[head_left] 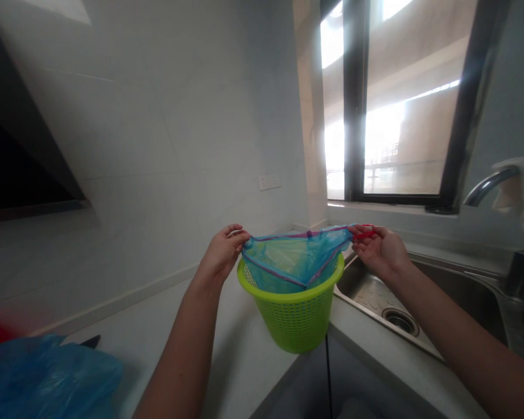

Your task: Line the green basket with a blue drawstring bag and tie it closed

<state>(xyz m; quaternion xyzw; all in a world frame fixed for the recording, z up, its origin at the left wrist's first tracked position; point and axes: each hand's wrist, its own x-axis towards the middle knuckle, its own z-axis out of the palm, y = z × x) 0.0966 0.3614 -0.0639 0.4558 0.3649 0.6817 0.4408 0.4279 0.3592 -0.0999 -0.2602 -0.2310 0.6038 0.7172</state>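
A blue translucent plastic bag (283, 259) with a purple-pink drawstring hem hangs inside a lime-green perforated basket (294, 320). My left hand (225, 250) pinches the bag's mouth at its left corner, just above the basket's rim. On the other side, my right hand (382, 247) grips the right corner, where a red loop of the drawstring shows at the fingers. Between both hands the bag's mouth is stretched wide, its near edge sagging into the basket. The basket stands upright at the counter's front edge; its bottom inside is hidden by the bag.
To the right lies a steel sink (371, 297) with a drain and a curved faucet (491, 185). More blue plastic (52, 378) lies on the counter (166, 326) at left, beside a small dark object (91, 341) and a red blur. A wall socket (268, 183) and a window are behind.
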